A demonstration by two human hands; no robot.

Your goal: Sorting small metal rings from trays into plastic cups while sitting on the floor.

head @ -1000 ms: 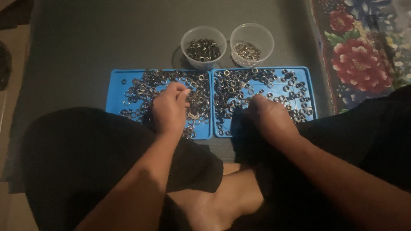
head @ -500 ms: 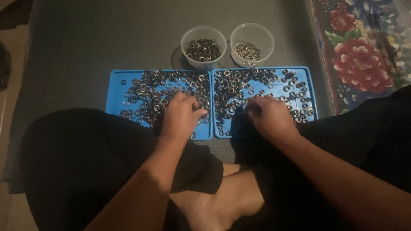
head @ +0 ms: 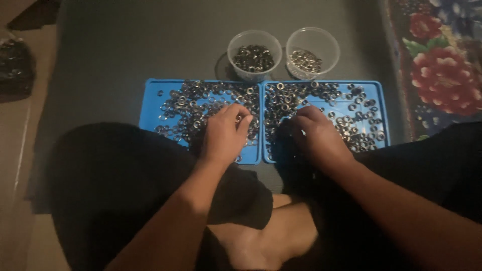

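— From the head camera, where do the metal rings point(head: 201, 108) lie from each hand?

— Scattered over two blue trays. The left hand point(head: 224, 134) rests on the left tray point(head: 150, 100), fingers point(head: 240, 116) curled down into the rings directly under and ahead of them; whether they pinch one, I cannot tell.

— And the right hand point(head: 317, 136)?

— On the right tray point(head: 379, 100), fingers bent onto the pile likewise. Two clear cups point(head: 254, 54) stand beyond the trays, nearer the left hand.
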